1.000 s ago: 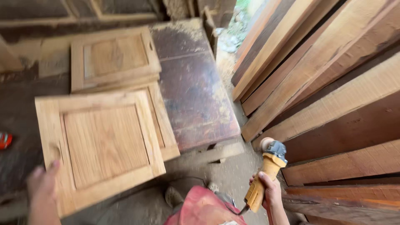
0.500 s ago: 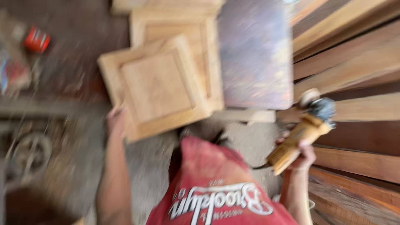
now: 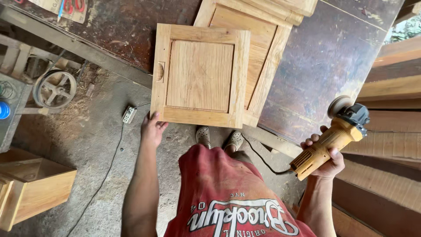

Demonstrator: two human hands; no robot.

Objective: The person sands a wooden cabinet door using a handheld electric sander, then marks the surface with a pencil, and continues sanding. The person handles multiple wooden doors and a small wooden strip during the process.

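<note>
Left hand (image 3: 153, 129) grips the door panel (image 3: 199, 75) corner overhanging the workbench (image 3: 329, 66) edge.

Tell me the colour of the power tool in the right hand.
The angle grinder has a yellow body with a dark grey head, seen in the head view.

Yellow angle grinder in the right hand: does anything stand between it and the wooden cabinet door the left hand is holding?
Nothing visible does. The right hand holds the yellow angle grinder off to the side, over the bare dark workbench. The left hand grips the lower corner of the wooden cabinet door, whose face is uncovered. Only a second door lies beneath it.
</note>
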